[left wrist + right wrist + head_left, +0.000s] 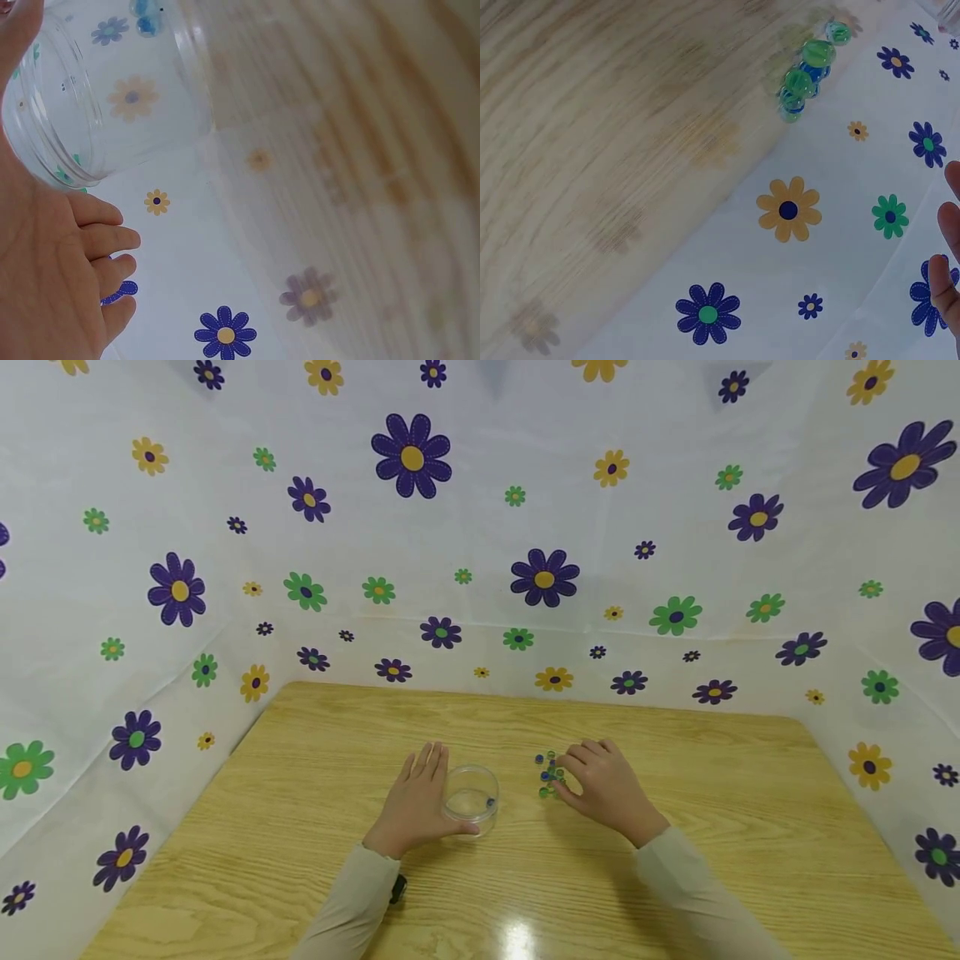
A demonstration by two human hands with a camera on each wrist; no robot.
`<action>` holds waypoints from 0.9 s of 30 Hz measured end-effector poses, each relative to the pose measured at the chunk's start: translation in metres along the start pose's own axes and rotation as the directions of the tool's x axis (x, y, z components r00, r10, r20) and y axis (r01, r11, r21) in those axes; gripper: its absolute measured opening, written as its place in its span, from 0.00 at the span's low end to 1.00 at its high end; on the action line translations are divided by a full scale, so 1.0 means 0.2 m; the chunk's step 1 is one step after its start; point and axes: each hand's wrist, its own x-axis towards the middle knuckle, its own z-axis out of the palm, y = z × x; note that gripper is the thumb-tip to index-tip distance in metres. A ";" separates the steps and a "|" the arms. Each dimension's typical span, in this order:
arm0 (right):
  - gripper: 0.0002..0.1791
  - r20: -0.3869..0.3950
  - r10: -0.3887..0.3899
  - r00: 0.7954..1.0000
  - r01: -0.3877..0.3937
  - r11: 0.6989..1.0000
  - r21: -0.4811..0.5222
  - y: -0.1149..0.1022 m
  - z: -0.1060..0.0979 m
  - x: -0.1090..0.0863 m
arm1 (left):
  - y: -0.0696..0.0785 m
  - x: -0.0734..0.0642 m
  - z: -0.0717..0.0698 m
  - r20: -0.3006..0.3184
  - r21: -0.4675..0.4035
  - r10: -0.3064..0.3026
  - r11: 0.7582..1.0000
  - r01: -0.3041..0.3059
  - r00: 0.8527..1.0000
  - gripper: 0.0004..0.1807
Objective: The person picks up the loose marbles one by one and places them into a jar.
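My left hand [414, 802] rests against the left side of a clear round jar [472, 816], fingers stretched straight and thumb lying across its near side. Low in the jar, blue marbles [148, 25] show through the wall in the left wrist view. To the right of the jar, several green and blue glass marbles [551, 774] lie in a loose cluster on the table. Over their right edge hovers my right hand [606, 783], fingers bent loosely and thumb apart from them. In the right wrist view its fingertips [949, 225] show at the right edge, with nothing between them.
The wooden table [337, 727] has a glossy surface that mirrors the flowers. White cloth [480, 518] printed with purple, yellow and green flowers encloses it at the back and sides. A small dark object [398, 888] shows at the left wrist.
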 end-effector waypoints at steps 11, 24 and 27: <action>0.14 0.050 0.034 0.998 -0.034 0.999 0.010 0.04 0.01 -0.06 | -0.01 0.00 0.00 0.008 0.002 -0.004 1.000 0.004 1.000 0.69; 0.13 0.136 0.028 0.990 -0.032 0.999 0.028 0.05 0.06 -0.10 | -0.01 0.00 0.00 -0.010 -0.006 0.007 1.000 -0.007 1.000 0.69; 0.12 0.158 0.026 0.987 -0.033 0.999 0.039 0.05 0.07 -0.10 | -0.01 0.00 0.01 -0.009 -0.007 0.006 1.000 -0.006 1.000 0.69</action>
